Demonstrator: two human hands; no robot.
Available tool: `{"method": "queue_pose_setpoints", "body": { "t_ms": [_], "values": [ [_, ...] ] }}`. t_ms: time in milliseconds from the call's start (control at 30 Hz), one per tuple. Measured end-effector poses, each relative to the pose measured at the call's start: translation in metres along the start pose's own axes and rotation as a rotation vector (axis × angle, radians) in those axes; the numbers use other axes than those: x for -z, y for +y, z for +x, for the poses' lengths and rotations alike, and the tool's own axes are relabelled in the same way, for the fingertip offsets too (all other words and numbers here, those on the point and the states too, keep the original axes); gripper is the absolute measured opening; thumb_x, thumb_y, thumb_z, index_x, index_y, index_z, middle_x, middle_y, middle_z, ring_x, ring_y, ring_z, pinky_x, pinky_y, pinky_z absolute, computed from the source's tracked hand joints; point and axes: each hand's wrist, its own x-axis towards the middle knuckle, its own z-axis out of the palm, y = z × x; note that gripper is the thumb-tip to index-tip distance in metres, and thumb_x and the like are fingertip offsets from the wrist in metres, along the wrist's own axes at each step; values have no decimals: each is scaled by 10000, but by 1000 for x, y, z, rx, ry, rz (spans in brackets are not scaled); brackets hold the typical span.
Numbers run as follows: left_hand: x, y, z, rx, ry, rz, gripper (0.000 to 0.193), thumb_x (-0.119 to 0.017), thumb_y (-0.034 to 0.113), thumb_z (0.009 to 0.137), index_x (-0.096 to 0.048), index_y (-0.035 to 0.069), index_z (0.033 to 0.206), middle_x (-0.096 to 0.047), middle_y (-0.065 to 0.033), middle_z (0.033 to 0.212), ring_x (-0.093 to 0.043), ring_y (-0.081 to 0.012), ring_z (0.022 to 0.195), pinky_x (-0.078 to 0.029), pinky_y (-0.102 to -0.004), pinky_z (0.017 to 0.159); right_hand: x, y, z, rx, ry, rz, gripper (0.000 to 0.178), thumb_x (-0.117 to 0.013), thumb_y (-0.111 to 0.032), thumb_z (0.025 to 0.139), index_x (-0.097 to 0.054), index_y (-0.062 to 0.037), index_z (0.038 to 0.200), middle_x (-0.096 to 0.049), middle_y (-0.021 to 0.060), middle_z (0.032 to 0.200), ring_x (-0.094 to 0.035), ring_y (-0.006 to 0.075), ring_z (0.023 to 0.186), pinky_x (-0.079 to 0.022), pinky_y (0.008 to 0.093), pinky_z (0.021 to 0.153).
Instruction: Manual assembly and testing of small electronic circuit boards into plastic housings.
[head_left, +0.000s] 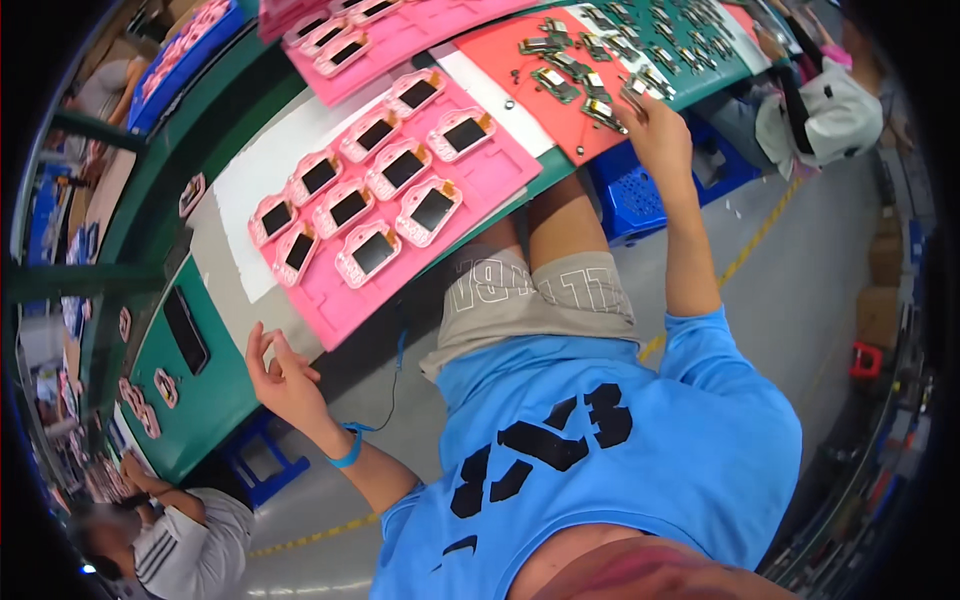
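The little green boards (pixel 555 84) lie in a messy bunch on the red sheet (pixel 550 125), up by my right hand (pixel 632 105). My fingers are at the nearest one, but I can't tell if I have hold of it. My left hand (pixel 283 372) has nothing in it, fingers loose, by the corner of the pink tray (pixel 505 170). In that tray the pink cases with dark screens (pixel 430 210) sit face up, and I see no green board on any of them, so I think most of the work is left. Another pink tray (pixel 330 92) with more cases is behind. A flat black thing (pixel 186 330) lies on the green counter (pixel 222 402). The boards are crowded together, and my blue wrist cord (pixel 396 385) might catch.
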Motion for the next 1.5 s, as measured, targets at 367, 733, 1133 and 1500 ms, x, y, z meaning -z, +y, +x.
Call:
{"method": "queue_pose_setpoints", "body": {
  "t_ms": [367,733,1133,1500],
  "values": [
    [-149,10,-100,-142,-1356,-140,373,-720,202,1006,-744,30,1336,-808,-77,1100,-631,-114,779,-519,-241,721,34,38,-12,-197,-286,778,131,-783,-153,989,-707,-48,1002,-592,-46,753,-471,12,634,-325,180,533],
    [-197,5,-127,414,-714,-798,258,-609,124,1090,-647,-33,1291,-771,-165,1168,-702,-197,797,-606,-334,814,-9,-85,-201,-207,-727,1335,276,-700,-23,998,-681,-74,1268,-635,-6,755,-566,65,638,-400,187,592],
    [-133,57,-36,400,-498,-352,201,-630,184,1059,-705,2,1017,-637,-59,720,-598,-142,617,-459,-260,541,-30,-77,-131,-154,-1003,1251,409,-458,-285,1154,-722,2,1279,-600,-2,744,-424,49,608,-334,208,578],
    [-210,84,8,67,-509,438,242,-768,244,959,-704,11,940,-650,-43,668,-607,-137,603,-480,-259,572,-49,-77,-87,-254,-1004,1305,240,-539,-169,1128,-709,-6,1176,-598,10,727,-393,46,552,-291,193,514]
  ]
}}
